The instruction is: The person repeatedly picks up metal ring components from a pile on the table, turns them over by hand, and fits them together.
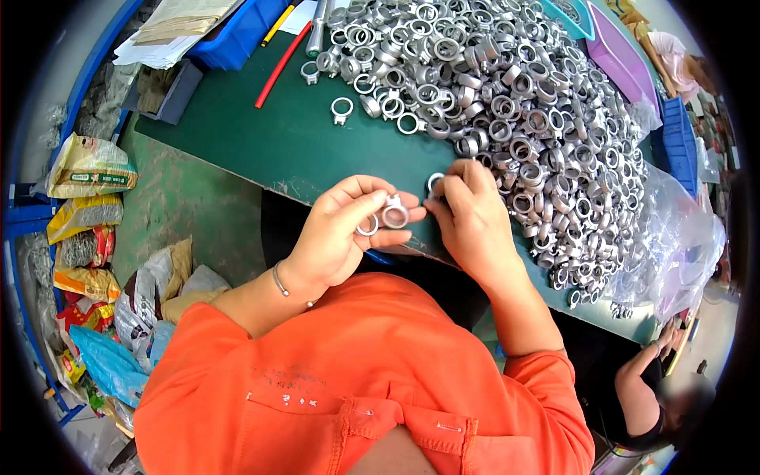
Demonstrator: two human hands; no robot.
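Note:
My left hand is held palm up over the table's near edge, fingers closed around two grey metal ring clamps. One ring clamp with a small lug rests against the fingers; a second ring lies closer to the palm. Just to the right, my right hand pinches another ring clamp, partly hidden behind the fingers. A large heap of similar ring clamps covers the right part of the green table. A lone ring lies near the heap's left edge.
A red stick, a yellow one and a metal tube lie at the back left. Blue and purple bins flank the heap. Plastic sheeting drapes at right. Co-workers sit there; bags stand left.

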